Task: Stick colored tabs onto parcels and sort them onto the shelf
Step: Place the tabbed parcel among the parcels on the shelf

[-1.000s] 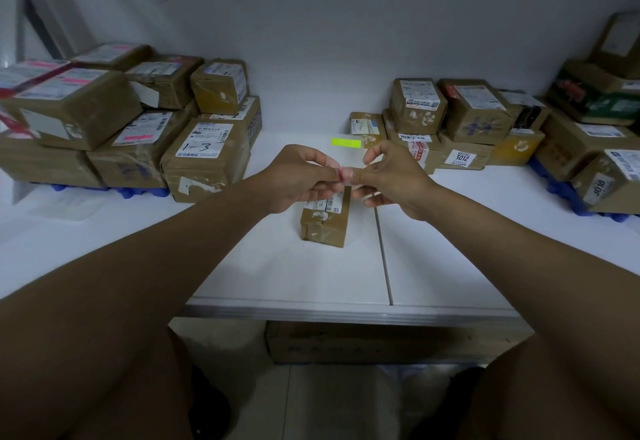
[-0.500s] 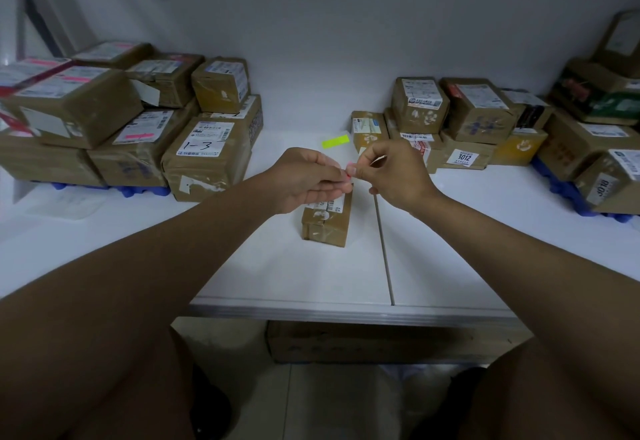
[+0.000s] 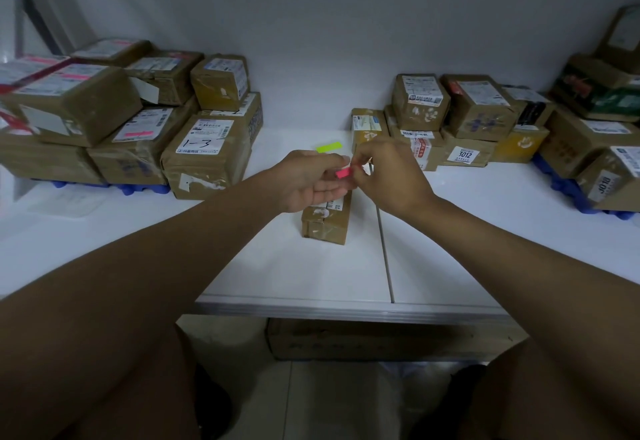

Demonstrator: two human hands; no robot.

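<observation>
At frame centre, the right hand (image 3: 388, 176) pinches a pink tab (image 3: 343, 173) over the left hand (image 3: 308, 180), whose fingers curl beneath it. The small parcel (image 3: 325, 219) below on the worktop (image 3: 277, 266) awaits tagging; pink-tabbed parcels (image 3: 135, 141) lie upper left.

Small parcel (image 3: 325, 219): far end covered by both hands.
Pink tab (image 3: 343, 173): partly hidden between the left hand (image 3: 308, 180) and right hand (image 3: 388, 176); the grip itself can't be made out.
Green tab (image 3: 329, 147): near end behind the left hand.
Right-hand parcels (image 3: 620, 41): cut off by the edge.
Labels: print too small to read.
</observation>
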